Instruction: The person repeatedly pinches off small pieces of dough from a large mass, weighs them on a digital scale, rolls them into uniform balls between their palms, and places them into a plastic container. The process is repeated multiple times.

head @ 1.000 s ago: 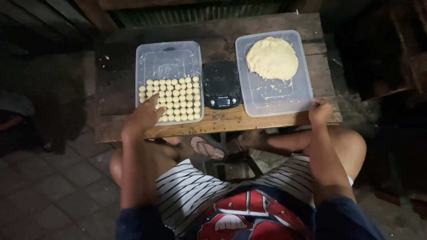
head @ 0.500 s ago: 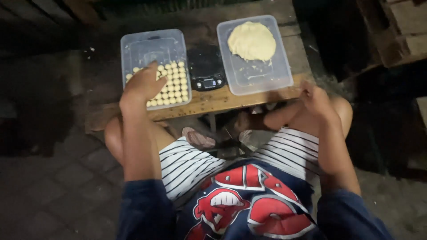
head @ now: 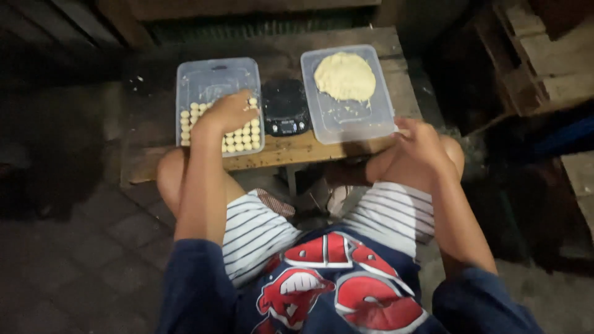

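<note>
Left hand over dough balls in the clear tray.

The left hand [head: 230, 111] rested on rows of dough balls [head: 238, 137] in the left tray [head: 216, 68] on the desk [head: 291, 151]; its grip could not be told. The right hand [head: 421, 141], loosely curled and empty, touched the dough tray [head: 365, 120]. The balls looked soft, light and easily dented: pinch gently at the sides.

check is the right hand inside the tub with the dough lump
No, the right hand rests at the table edge, outside the tub.
</note>
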